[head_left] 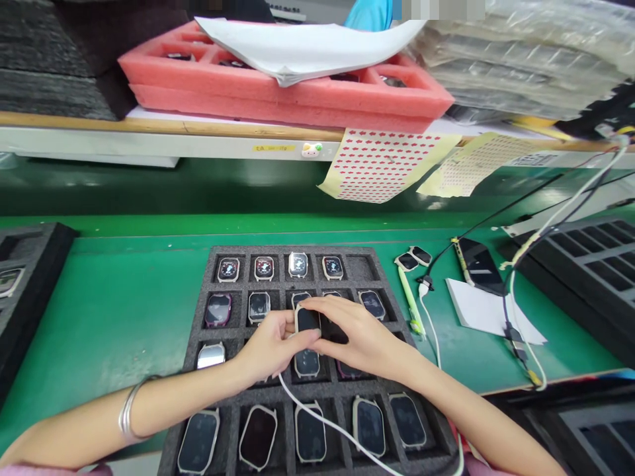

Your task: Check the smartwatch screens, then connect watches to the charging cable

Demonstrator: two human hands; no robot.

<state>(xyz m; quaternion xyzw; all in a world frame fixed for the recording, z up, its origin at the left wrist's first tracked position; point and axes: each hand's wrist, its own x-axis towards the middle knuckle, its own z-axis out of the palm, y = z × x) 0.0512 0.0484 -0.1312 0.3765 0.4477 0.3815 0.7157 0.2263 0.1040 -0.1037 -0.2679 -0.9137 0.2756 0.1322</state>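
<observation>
A smartwatch case (308, 320) with a dark screen and no strap is held between my two hands, above the middle of a grey foam tray (199, 311). My left hand (272, 337) grips it from the left, thumb across its lower part. From the right, my right hand (354, 327) closes on it with fingers over the top edge. A white cable (317, 416) runs out from under my left hand; its end is hidden. Rows of smartwatch cases fill many of the tray's compartments, such as a lit one (298, 264) in the back row and a dark one (310, 433) in front.
Right of the tray lie two small watch cases (413, 258), a green pen (411, 303), a phone (479, 264), white paper (491, 311) and loose cables. Dark trays (595, 264) stand at both sides. Overhead, a shelf (198, 142) bears a pink foam tray (278, 106).
</observation>
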